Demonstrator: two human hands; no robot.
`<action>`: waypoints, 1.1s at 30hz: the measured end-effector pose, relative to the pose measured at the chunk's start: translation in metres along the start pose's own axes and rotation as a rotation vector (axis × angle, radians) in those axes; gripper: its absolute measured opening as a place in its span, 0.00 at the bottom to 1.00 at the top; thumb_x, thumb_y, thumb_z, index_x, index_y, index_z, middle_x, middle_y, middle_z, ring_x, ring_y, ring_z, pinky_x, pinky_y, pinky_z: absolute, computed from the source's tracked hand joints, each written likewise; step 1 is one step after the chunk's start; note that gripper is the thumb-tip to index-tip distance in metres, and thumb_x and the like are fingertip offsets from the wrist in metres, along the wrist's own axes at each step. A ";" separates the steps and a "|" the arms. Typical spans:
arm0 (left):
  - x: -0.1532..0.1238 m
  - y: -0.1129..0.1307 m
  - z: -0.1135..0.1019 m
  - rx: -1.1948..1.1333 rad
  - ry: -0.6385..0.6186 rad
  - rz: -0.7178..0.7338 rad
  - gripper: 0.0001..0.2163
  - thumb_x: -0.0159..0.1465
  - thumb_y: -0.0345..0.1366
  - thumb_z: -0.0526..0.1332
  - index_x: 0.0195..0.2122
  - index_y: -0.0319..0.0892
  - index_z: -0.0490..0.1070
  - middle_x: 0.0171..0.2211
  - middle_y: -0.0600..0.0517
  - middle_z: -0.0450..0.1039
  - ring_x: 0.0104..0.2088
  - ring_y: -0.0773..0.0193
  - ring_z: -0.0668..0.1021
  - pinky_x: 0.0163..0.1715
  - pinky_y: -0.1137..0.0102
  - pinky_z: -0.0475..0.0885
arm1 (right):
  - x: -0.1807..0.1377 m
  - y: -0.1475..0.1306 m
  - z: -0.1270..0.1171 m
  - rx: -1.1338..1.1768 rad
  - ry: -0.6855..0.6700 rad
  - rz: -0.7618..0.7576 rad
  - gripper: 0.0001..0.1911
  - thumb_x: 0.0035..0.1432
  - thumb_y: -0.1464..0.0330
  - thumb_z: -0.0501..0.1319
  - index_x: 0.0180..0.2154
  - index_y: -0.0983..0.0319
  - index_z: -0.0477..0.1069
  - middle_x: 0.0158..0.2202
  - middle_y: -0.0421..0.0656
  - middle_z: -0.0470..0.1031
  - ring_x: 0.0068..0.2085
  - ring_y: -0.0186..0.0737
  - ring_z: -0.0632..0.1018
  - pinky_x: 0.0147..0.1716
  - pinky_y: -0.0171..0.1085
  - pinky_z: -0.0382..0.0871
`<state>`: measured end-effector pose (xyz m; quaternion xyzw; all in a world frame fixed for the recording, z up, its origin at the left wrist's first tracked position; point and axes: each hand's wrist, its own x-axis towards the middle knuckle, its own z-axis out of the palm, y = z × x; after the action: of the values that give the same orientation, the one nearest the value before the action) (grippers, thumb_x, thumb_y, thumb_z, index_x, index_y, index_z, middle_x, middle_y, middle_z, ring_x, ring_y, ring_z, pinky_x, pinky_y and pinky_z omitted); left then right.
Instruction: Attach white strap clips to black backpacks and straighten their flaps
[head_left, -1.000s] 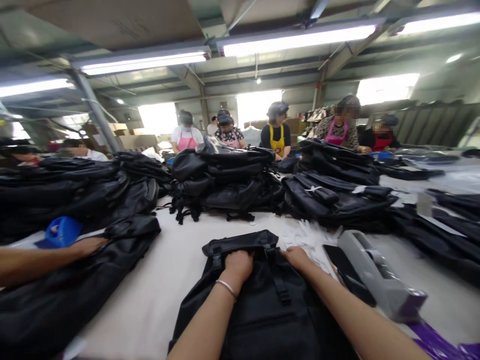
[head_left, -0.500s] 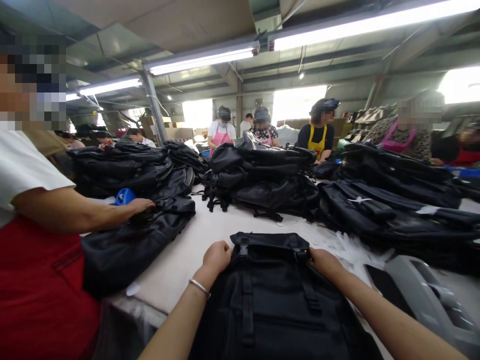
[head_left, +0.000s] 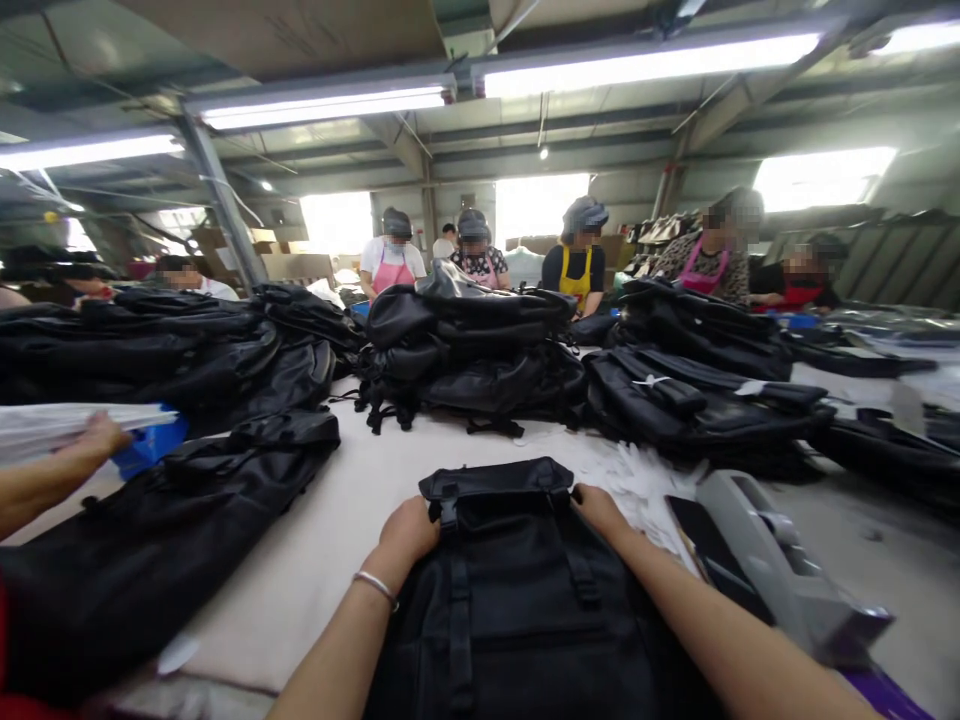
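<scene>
A black backpack [head_left: 517, 600] lies flat on the white table [head_left: 322, 560] in front of me, its top flap pointing away. My left hand [head_left: 409, 530] is closed on the flap's left corner, beside a strap buckle. My right hand [head_left: 598, 508] grips the flap's right corner, fingers curled over the edge. A thin bracelet sits on my left wrist.
Stacks of black backpacks [head_left: 472, 350] fill the table's middle and far side. Another black bag [head_left: 165, 530] lies at the left, where a co-worker's hand [head_left: 97, 437] holds a white sheet by a blue object [head_left: 150, 440]. A grey tape dispenser [head_left: 787, 570] and dark phone [head_left: 705, 550] sit right. Several people stand beyond.
My hands slid from the flap's middle out to its two corners. The co-worker at my left lifted a hand off the neighbouring bag and now holds a white sheet. The view swung left, then back.
</scene>
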<state>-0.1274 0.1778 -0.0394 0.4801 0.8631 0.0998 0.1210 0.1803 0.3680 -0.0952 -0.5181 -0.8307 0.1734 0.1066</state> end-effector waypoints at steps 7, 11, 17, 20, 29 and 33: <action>0.006 0.005 0.004 -0.062 0.015 0.025 0.14 0.63 0.40 0.57 0.46 0.39 0.73 0.48 0.38 0.76 0.49 0.48 0.77 0.45 0.63 0.71 | 0.001 -0.003 0.001 0.027 0.009 0.056 0.19 0.62 0.59 0.54 0.37 0.66 0.77 0.40 0.57 0.80 0.41 0.49 0.79 0.36 0.37 0.63; 0.015 0.006 0.000 -0.158 0.005 0.013 0.11 0.63 0.33 0.56 0.41 0.36 0.76 0.47 0.38 0.77 0.50 0.49 0.77 0.48 0.65 0.70 | 0.003 -0.003 -0.002 0.065 -0.019 0.020 0.18 0.62 0.62 0.53 0.38 0.65 0.78 0.42 0.56 0.80 0.44 0.49 0.79 0.38 0.37 0.64; 0.024 0.004 -0.004 -0.360 -0.077 -0.022 0.20 0.70 0.42 0.48 0.41 0.36 0.77 0.34 0.44 0.81 0.36 0.58 0.81 0.35 0.69 0.75 | 0.010 0.006 -0.005 0.117 -0.068 -0.017 0.15 0.61 0.66 0.54 0.38 0.64 0.79 0.43 0.52 0.81 0.46 0.46 0.78 0.40 0.35 0.65; 0.027 0.008 0.001 -0.336 -0.051 -0.083 0.16 0.65 0.41 0.56 0.33 0.35 0.78 0.33 0.39 0.80 0.36 0.52 0.81 0.34 0.66 0.74 | 0.010 0.007 -0.004 0.117 -0.077 -0.001 0.16 0.61 0.65 0.54 0.36 0.65 0.79 0.40 0.52 0.81 0.42 0.47 0.79 0.38 0.36 0.65; 0.000 0.007 -0.022 -0.243 0.064 0.035 0.13 0.62 0.41 0.56 0.36 0.40 0.78 0.38 0.43 0.79 0.42 0.51 0.79 0.42 0.64 0.71 | -0.007 0.005 -0.020 0.158 -0.061 0.004 0.15 0.58 0.63 0.57 0.32 0.65 0.78 0.35 0.50 0.80 0.37 0.45 0.78 0.34 0.36 0.64; -0.019 0.000 -0.025 -0.323 -0.031 0.205 0.13 0.63 0.42 0.56 0.37 0.43 0.78 0.38 0.51 0.80 0.41 0.58 0.79 0.42 0.72 0.70 | -0.018 0.009 -0.036 0.220 -0.028 -0.054 0.18 0.61 0.60 0.53 0.35 0.63 0.77 0.37 0.47 0.80 0.40 0.43 0.77 0.38 0.36 0.65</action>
<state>-0.1251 0.1601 -0.0131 0.5411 0.7805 0.2416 0.1990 0.2083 0.3612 -0.0658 -0.4781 -0.8218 0.2677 0.1561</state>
